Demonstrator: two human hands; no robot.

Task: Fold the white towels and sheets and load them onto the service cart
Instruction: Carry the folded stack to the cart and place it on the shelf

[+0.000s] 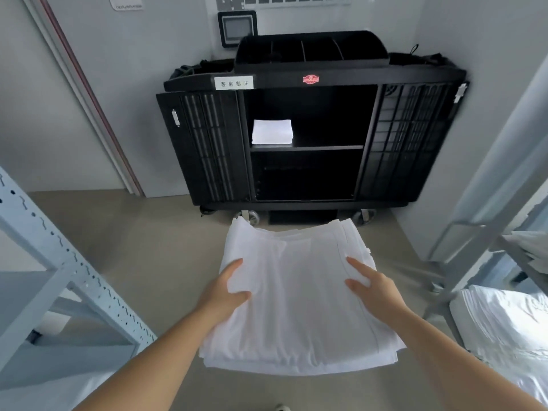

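My left hand (228, 287) and right hand (372, 287), arms outstretched | fingers clamped on the folded white sheet stack (296, 304), thumbs on top | lower centre, before the black plastic service cart (308, 81).

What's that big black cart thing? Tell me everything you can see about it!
The service cart is black, looks like plastic, and stands on small wheels against the grey wall. Its two slatted doors are swung open, showing a middle shelf. One small folded white towel lies on that shelf, at its left; the space below looks dark. A divided tray sits on top. A white label with characters and a red badge are on its front edge.
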